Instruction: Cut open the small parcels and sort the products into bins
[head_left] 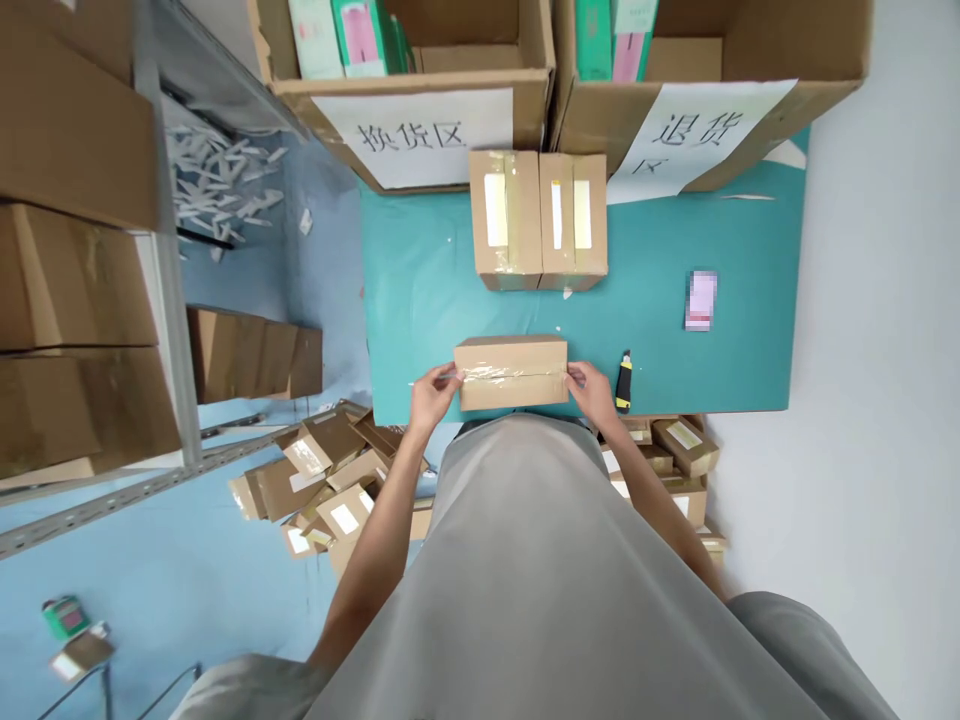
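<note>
A small brown cardboard box [513, 388] lies near the front edge of the teal table, with shiny clear tape running along its seam. My left hand [433, 396] is closed with its fingertips on the box's left end, where a bit of clear tape seems to stick out. At the opposite end, my right hand [591, 388] grips the box with thumb and fingers. Just right of that hand lies a black and yellow utility knife [624, 380]. Two taped cardboard boxes [507, 225] with white labels stand side by side farther back on the table.
Two large open cartons [525, 90] with handwritten paper signs stand at the back, holding green and pink packages. A pink blurred item [701, 300] lies at the table's right. Shelving with cartons [90, 400] is on the left. Discarded boxes [330, 480] litter the floor.
</note>
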